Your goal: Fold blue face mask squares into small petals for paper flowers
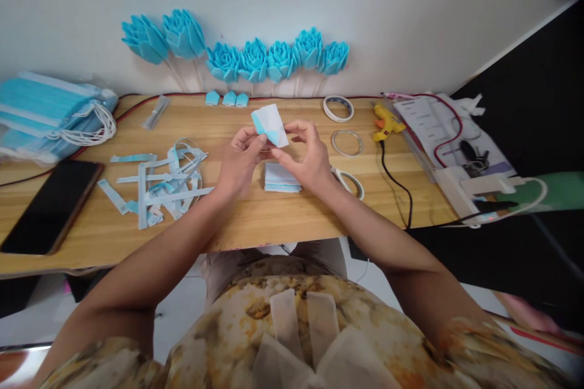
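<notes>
Both hands hold one small piece (271,123) of mask cloth up in the air, above the counter (274,225) and a little behind the stack (280,177) of similar cut pieces; the left hand (239,155) is closed, thumb and fingers pinching the lower left edge; the right hand (308,155) pinches the right edge with its fingertips, the other fingers loosely curled. The piece is white with one blue corner turned over (it looks like the start of a fold), so I judge that the step in hand is folding this piece into a petal, like the three small blue ones near the flowers (274,61) at the wall. A further fold would call for a firm pinch on the turned corner, so it does not spring open, while the other hand brings the opposite corner across. Cut strips (159,185) lie to the left; tape rolls (338,108) and a glue gun (387,123) lie to the right, near but untouched.
</notes>
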`<action>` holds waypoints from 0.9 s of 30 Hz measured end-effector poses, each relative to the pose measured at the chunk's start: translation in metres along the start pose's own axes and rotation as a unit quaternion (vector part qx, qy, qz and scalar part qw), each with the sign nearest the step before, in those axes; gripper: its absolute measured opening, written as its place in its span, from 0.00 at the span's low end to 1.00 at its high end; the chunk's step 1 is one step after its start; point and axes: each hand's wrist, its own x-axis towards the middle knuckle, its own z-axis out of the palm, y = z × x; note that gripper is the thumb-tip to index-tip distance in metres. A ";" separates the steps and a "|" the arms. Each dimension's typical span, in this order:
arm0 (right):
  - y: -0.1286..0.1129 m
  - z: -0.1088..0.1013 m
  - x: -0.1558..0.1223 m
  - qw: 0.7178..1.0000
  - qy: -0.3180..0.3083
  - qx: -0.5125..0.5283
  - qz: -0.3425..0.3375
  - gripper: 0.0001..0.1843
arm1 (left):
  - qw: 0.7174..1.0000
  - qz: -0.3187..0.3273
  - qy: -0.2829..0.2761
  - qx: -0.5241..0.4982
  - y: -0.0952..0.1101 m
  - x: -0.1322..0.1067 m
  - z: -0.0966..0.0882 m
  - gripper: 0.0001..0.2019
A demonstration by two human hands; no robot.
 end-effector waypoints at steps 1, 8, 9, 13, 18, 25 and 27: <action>0.002 0.000 0.001 1.000 -0.009 -0.009 -0.002 0.22 | 1.000 -0.003 -0.001 0.000 0.000 0.000 0.001 0.08; 0.010 0.000 0.006 0.999 0.003 -0.038 -0.039 0.04 | 0.996 -0.020 -0.065 -0.050 -0.005 -0.003 0.003 0.12; 0.010 -0.002 0.006 0.998 0.005 -0.041 -0.053 0.02 | 0.995 -0.029 -0.071 -0.057 -0.004 -0.004 0.003 0.12; 0.012 -0.008 0.008 0.992 0.012 -0.062 -0.113 0.01 | 0.994 -0.066 -0.070 -0.059 0.003 -0.004 0.002 0.16; 0.021 -0.014 0.012 0.984 -0.004 -0.080 -0.159 0.02 | 0.994 -0.083 -0.062 -0.022 0.009 -0.004 -0.003 0.15; 0.023 -0.015 0.013 0.985 -0.041 -0.056 -0.157 0.02 | 0.996 -0.063 -0.060 0.019 0.006 0.000 -0.006 0.13; 0.021 -0.015 0.012 0.989 -0.048 -0.051 -0.134 0.02 | 0.996 -0.058 -0.058 0.037 0.005 0.000 -0.006 0.13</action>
